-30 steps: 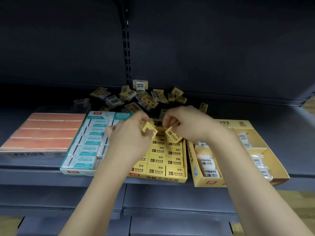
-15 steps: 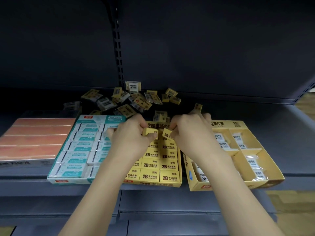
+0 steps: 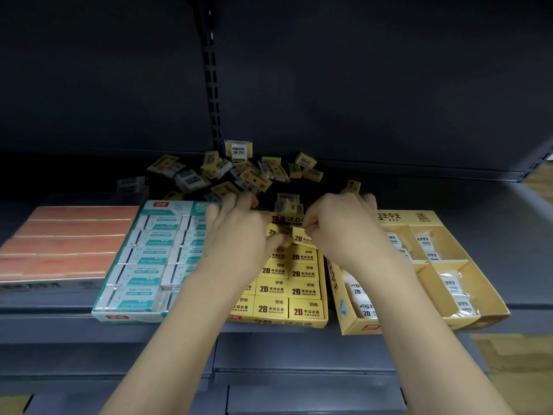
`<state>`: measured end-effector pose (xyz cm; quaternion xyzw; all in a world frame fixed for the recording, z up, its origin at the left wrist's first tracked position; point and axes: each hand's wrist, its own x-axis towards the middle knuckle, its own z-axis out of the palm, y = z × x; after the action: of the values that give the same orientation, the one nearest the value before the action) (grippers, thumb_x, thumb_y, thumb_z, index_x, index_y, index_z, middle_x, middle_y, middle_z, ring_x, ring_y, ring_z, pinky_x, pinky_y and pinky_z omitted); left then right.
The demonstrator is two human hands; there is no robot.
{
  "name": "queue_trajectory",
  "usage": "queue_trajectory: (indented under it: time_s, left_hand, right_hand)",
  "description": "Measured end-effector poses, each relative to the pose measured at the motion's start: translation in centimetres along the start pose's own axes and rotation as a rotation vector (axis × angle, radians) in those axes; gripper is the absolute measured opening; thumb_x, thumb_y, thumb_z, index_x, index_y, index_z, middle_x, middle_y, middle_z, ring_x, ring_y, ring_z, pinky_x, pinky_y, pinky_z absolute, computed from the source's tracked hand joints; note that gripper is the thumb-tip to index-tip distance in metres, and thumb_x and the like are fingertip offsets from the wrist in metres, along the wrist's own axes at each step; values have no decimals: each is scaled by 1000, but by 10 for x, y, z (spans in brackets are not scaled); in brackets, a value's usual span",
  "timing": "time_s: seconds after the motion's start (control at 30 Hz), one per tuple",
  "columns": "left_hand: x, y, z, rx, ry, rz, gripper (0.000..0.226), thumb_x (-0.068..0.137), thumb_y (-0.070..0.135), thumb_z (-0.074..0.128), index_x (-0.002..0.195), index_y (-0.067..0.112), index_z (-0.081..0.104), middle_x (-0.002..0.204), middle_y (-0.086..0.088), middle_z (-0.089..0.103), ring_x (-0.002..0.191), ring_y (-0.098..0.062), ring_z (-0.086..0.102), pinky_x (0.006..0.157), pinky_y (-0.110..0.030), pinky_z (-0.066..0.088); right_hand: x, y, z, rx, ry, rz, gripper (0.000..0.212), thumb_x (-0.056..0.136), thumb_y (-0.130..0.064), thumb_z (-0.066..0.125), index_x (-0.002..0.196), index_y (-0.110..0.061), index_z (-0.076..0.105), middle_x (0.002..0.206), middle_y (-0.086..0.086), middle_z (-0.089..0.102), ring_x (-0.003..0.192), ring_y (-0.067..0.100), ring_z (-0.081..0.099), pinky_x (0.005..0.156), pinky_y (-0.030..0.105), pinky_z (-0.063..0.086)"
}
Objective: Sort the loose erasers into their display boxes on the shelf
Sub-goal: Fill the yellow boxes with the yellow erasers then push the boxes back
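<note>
shelf (image 3: 493, 205) dark grey metal | front L→R: orange box (image 3: 65, 244), teal eraser box (image 3: 143, 265), yellow 2B box (image 3: 287, 292), yellow divided box (image 3: 434, 265), side by side | rear: loose erasers (image 3: 239, 175) in scattered pile

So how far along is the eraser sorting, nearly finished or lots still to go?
Partway, I'd say. Done: the yellow 2B box shows filled rows at its front, and the teal box looks full. In hand: the left hand and the right hand each pinch a yellow eraser over the yellow box's back rows. Left: a loose pile remains behind the boxes, and the divided box is mostly empty.
</note>
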<state>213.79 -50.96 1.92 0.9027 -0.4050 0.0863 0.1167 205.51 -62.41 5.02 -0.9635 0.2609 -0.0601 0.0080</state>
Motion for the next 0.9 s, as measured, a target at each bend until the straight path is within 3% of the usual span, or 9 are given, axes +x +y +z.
queue_trajectory:
  time_s: [0.2,0.33,0.47,0.73,0.9]
  left_hand:
    - [-4,0,4,3,78,19,44,87,55,47,115,27,66,129,-1,50,119,-23,37,81,-34,16]
    - [-4,-1,2,27,55,64,46,87,54,47,119,24,63,131,0,48,120,-23,36,83,-34,16]
    - [-1,-6,0,103,11,129,44,90,50,45,126,26,56,135,5,44,123,-20,32,84,-34,17]
    - [-5,-8,3,-31,85,125,37,88,48,51,116,27,65,127,0,55,115,-25,44,80,-34,17]
    - [-5,-6,5,13,30,131,37,89,52,45,115,33,64,134,4,46,120,-21,37,86,-34,18]
  right_hand:
    - [-2,-1,1,-113,-20,-72,27,89,-31,57,114,-25,62,113,-1,60,117,25,39,98,42,27]
    - [-5,-5,2,-220,3,-132,28,86,-26,59,114,-24,62,111,-1,60,117,25,39,96,41,26]
    - [-6,-4,1,-220,25,-146,25,86,-24,58,111,-23,62,103,0,62,115,23,41,95,41,26]
    - [-7,-1,-11,-211,82,-151,32,87,-23,54,118,-24,60,115,-2,58,118,25,39,97,39,27]
    - [-8,2,-16,-209,66,-154,32,86,-23,56,118,-26,59,114,-3,58,117,24,39,97,39,26]
